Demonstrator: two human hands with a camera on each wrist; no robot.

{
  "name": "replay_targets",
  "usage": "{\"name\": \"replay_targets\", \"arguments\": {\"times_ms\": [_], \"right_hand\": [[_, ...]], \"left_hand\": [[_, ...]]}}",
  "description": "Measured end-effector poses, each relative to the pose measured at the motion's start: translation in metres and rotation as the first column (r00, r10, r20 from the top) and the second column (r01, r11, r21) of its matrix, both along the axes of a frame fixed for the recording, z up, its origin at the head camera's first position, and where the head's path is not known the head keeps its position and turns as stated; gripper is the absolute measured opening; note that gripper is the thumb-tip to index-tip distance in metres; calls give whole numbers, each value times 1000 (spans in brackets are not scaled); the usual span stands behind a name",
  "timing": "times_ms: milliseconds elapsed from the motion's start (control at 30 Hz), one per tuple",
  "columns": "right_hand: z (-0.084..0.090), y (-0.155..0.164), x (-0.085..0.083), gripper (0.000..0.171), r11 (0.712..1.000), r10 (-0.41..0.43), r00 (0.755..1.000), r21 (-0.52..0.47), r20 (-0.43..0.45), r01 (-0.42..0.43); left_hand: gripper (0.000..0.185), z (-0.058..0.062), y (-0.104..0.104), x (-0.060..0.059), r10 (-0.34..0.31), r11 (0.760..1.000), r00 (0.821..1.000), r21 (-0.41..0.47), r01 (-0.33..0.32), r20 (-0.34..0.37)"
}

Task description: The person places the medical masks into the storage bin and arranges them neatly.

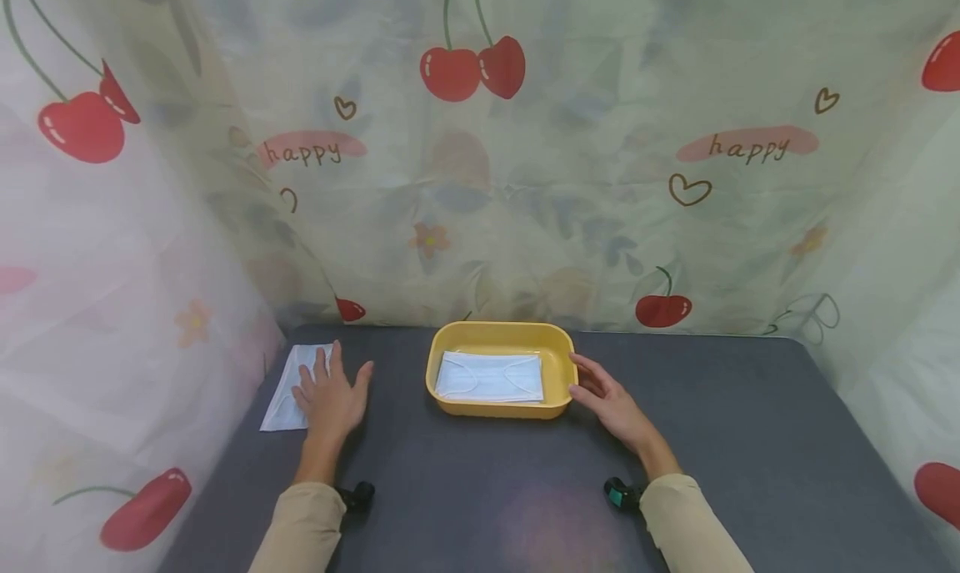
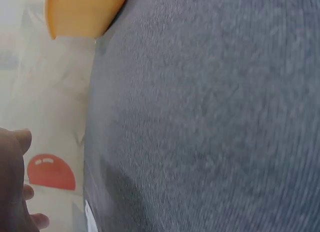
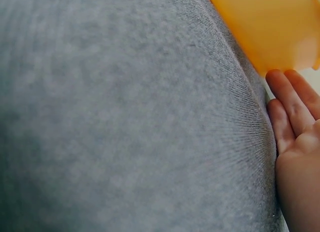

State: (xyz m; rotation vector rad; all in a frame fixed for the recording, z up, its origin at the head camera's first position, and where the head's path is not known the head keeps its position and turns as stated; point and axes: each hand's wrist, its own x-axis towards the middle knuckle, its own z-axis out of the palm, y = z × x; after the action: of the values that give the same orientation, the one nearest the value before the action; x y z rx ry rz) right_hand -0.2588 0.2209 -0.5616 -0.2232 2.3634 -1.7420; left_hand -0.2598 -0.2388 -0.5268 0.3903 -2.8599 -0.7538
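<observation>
My fingers lie flat: my left hand (image 1: 330,398) presses the loose face mask (image 1: 288,387) on the grey table (image 1: 750,439), my right hand (image 1: 611,402) touches the yellow tray (image 1: 558,348) beside it, where masks (image 1: 489,377) already lie, so one remains.

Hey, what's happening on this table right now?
A person sits at a grey table with both hands out. The left hand lies flat, fingers spread, on a white face mask near the table's left edge. The right hand rests open against the right side of a yellow tray, which already holds a stack of face masks. A cherry-print curtain surrounds the table.
</observation>
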Motion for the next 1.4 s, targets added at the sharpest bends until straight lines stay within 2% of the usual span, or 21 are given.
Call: {"name": "replay_targets", "arguments": {"times_ms": [200, 533, 833, 1033, 1200, 1400], "right_hand": [[0, 0, 1, 62, 1000, -5, 1000, -5, 8, 5], [-1, -1, 2, 62, 1000, 1, 1000, -10, 1, -1], [1, -2, 1, 63, 1000, -6, 1000, 14, 6, 6], [1, -1, -1, 63, 1000, -4, 1000, 15, 6, 4], [0, -1, -1, 62, 1000, -4, 1000, 8, 8, 4], [1, -1, 0, 63, 1000, -7, 1000, 9, 7, 7]], "left_hand": [[80, -1, -11, 3, 35, 999, 999, 32, -36, 36], [80, -14, -33, 10, 121, 991, 987, 46, -126, 110], [78, -10, -44, 17, 214, 969, 974, 110, -222, 77], [77, -10, -49, 19, 256, 957, 962, 114, -266, 96], [79, -7, -50, 23, 270, 950, 955, 126, -284, 123], [75, -2, -53, 27, 255, 958, 958, 97, -268, 132]]}}
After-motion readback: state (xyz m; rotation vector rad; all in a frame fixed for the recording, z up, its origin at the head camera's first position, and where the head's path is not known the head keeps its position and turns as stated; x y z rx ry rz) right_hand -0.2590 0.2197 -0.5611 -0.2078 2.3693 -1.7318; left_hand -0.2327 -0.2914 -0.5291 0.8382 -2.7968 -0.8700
